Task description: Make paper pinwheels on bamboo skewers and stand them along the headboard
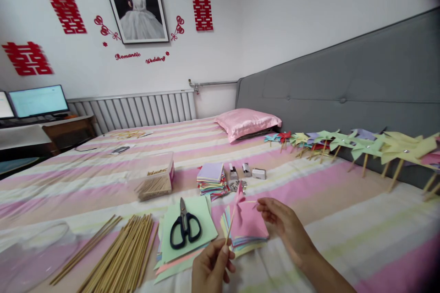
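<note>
Your left hand (211, 268), at bottom centre, pinches the lower end of a thin stick (231, 222). Your right hand (285, 226) draws its fingertips together on the edge of the pink paper (239, 196) at the stick's top, over the bed (343, 201). This one looks only part-made. At right, a row of finished pinwheels (364, 146) lines the headboard, so a good share seems done. Much stock remains: the bundle of sticks (127, 252) at lower left, the cut sheets (249, 229) under your hands, the stack of coloured squares (211, 178) at centre, and scissors (184, 229) beside them.
</note>
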A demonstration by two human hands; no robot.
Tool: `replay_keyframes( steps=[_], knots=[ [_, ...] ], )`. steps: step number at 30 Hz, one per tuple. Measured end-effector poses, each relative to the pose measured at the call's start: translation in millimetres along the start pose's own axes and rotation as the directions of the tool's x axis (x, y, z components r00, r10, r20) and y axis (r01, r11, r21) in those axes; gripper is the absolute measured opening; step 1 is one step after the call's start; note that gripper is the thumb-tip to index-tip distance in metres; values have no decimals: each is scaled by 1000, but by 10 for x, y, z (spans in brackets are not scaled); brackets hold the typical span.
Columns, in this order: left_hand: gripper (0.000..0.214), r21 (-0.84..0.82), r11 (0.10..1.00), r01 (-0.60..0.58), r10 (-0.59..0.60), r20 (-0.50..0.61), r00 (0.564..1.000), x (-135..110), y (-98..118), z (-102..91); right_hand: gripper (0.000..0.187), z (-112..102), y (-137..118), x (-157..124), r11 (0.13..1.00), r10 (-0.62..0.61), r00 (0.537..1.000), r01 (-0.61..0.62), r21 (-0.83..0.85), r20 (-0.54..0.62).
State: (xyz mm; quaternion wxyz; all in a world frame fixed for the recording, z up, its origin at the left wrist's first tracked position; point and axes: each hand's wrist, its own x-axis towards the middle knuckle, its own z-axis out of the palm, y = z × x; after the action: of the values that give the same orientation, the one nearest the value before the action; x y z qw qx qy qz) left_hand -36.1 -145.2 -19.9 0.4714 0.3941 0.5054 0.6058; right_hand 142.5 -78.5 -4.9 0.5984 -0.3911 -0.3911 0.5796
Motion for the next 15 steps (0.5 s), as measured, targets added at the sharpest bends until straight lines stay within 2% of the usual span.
replay_keyframes(
  steps=[3,6,10,15],
  knots=[
    [37,-52,997,49,-48,18,999,3,9,0,22,64,87,-26,992,28,997,-19,-124,75],
    [37,-89,993,77,-74,37,997,5,6,3,20,157,142,-87,984,47,976,-8,-180,211],
    [36,-115,989,93,-84,81,993,6,-11,11,28,277,181,-168,983,87,944,-29,-183,320],
    [36,-111,988,104,-89,129,988,0,-84,34,29,385,187,-218,989,36,926,22,-149,376]
  ],
)
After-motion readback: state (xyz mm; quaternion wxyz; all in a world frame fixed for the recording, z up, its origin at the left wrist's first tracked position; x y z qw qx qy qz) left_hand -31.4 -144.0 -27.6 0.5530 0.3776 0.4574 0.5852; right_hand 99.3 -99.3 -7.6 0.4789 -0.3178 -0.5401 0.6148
